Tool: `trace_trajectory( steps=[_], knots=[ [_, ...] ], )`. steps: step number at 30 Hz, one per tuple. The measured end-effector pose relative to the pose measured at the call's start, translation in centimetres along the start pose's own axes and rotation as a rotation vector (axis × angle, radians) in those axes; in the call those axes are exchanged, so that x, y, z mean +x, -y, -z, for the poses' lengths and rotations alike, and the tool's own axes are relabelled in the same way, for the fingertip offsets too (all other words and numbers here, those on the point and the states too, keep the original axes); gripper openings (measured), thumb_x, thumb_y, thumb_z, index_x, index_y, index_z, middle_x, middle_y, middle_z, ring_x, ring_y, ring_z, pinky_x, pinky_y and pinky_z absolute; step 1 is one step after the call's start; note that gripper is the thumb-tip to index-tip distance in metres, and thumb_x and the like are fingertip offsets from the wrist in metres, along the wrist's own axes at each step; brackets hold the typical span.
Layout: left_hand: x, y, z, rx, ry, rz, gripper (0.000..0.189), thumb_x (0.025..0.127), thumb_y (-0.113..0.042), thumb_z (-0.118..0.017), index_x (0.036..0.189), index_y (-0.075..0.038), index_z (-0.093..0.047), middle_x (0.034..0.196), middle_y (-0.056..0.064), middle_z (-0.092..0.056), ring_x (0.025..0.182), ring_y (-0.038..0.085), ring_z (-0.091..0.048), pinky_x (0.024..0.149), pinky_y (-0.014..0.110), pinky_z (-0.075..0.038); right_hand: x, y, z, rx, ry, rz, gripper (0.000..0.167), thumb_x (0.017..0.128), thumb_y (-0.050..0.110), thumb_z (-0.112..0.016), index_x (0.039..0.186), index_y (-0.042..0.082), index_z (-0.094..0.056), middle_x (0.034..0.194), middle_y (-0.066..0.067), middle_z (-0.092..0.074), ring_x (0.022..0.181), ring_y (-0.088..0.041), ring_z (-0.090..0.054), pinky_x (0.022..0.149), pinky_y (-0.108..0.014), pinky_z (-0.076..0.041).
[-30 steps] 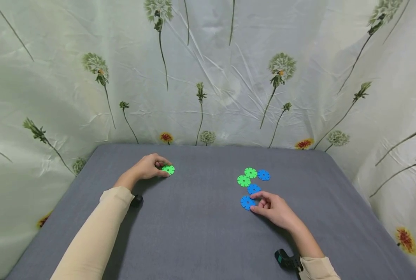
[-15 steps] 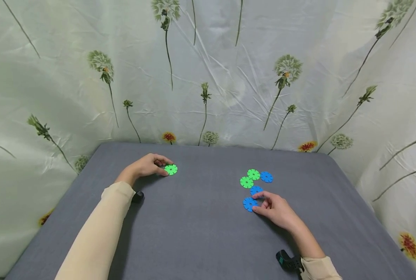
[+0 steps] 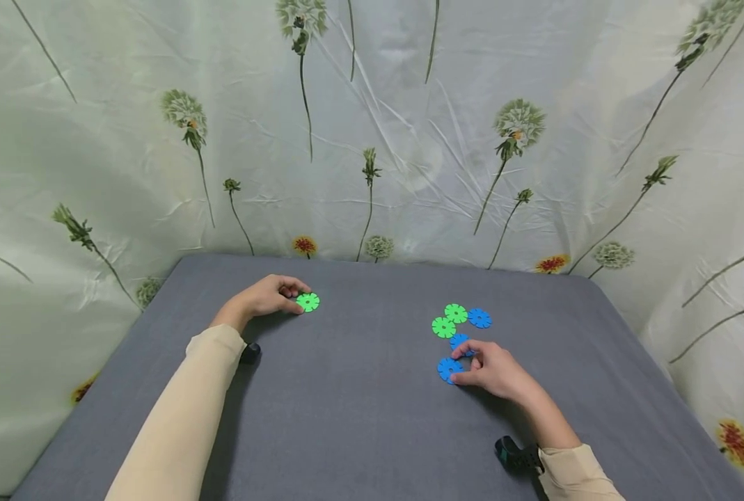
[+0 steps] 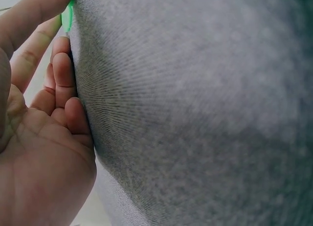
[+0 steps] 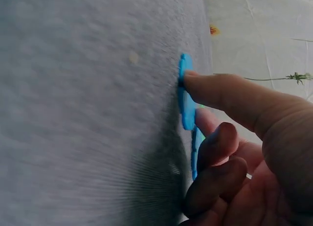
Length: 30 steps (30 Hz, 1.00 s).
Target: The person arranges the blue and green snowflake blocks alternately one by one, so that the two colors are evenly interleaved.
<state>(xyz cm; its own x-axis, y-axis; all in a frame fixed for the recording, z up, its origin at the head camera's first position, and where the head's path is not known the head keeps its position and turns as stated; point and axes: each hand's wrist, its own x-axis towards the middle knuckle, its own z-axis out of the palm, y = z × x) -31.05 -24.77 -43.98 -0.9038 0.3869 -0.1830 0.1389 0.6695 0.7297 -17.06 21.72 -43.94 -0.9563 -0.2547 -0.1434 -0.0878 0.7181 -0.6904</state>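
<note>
Here, the hands are well apart: the left hand [image 3: 265, 296] pinches a green disc [image 3: 311, 304], the right hand [image 3: 497, 370] a blue disc [image 3: 446, 370]. Each disc is round, slot-rimmed and face up. Beyond the blue one, four discs [image 3: 451, 316] trail away from the person; between the hands stretches grey woven cloth [image 3: 372, 369], its far edge meeting a floral curtain [image 3: 409, 139].

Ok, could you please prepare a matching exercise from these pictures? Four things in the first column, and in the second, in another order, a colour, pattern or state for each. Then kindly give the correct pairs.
Column 1
1. left hand
2. right hand
3. table top
4. backdrop

Column 2
A. holds a blue disc
B. printed with flowers
C. holds a green disc
D. plain grey

Right pairs: 1-C, 2-A, 3-D, 4-B
</note>
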Motion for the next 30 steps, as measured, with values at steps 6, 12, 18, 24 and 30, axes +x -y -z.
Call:
trace_trajectory(
  steps=[6, 12, 18, 24, 30],
  knots=[
    [-0.18, 0.09, -0.08, -0.025, -0.003, 0.004, 0.045, 0.093, -0.016, -0.084, 0.135, -0.006, -0.073, 0.113, 0.007, -0.061, 0.103, 0.022, -0.051, 0.086, 0.032, -0.045, 0.37, 0.20, 0.22, 0.047, 0.064, -0.018, 0.033, 0.086, 0.017, -0.090, 0.111, 0.007, -0.071, 0.062, 0.005, -0.050, 0.057, -0.011, -0.046, 0.056, -0.026, -0.039],
    [-0.22, -0.04, -0.15, -0.044, -0.009, 0.015, 0.045, 0.092, -0.014, -0.084, 0.135, -0.006, -0.073, 0.112, 0.007, -0.061, 0.103, 0.022, -0.051, 0.087, 0.032, -0.045, -0.06, -0.30, 0.45, 0.061, 0.104, 0.061, 0.041, 0.090, 0.022, -0.088, 0.120, 0.004, -0.067, 0.067, 0.004, -0.057, 0.060, -0.008, -0.050, 0.061, -0.024, -0.042],
    [-0.22, -0.19, -0.06, -0.045, -0.010, 0.018, 0.045, 0.092, -0.015, -0.084, 0.135, -0.005, -0.073, 0.115, 0.009, -0.062, 0.105, 0.023, -0.052, 0.089, 0.033, -0.045, -0.04, -0.16, 0.44, 0.036, 0.093, 0.066, 0.043, 0.086, 0.024, -0.091, 0.117, 0.007, -0.067, 0.066, 0.006, -0.052, 0.060, -0.007, -0.047, 0.061, -0.024, -0.039],
    [-0.11, -0.01, -0.06, -0.042, -0.013, 0.014, 0.046, 0.092, -0.015, -0.084, 0.135, -0.004, -0.073, 0.114, 0.009, -0.062, 0.104, 0.022, -0.051, 0.088, 0.033, -0.044, 0.18, 0.22, 0.46, 0.014, 0.111, 0.056, 0.041, 0.084, 0.021, -0.092, 0.113, 0.007, -0.067, 0.069, 0.005, -0.046, 0.061, -0.008, -0.041, 0.061, -0.024, -0.035],
    [-0.12, -0.14, -0.13, -0.046, -0.016, 0.004, 0.046, 0.092, -0.015, -0.084, 0.135, -0.004, -0.073, 0.112, 0.008, -0.062, 0.101, 0.020, -0.051, 0.086, 0.031, -0.044, -0.06, 0.36, -0.05, -0.010, 0.071, 0.051, 0.044, 0.081, 0.016, -0.093, 0.110, 0.012, -0.060, 0.086, -0.001, -0.052, 0.067, -0.011, -0.048, 0.062, -0.025, -0.041]
  ],
)
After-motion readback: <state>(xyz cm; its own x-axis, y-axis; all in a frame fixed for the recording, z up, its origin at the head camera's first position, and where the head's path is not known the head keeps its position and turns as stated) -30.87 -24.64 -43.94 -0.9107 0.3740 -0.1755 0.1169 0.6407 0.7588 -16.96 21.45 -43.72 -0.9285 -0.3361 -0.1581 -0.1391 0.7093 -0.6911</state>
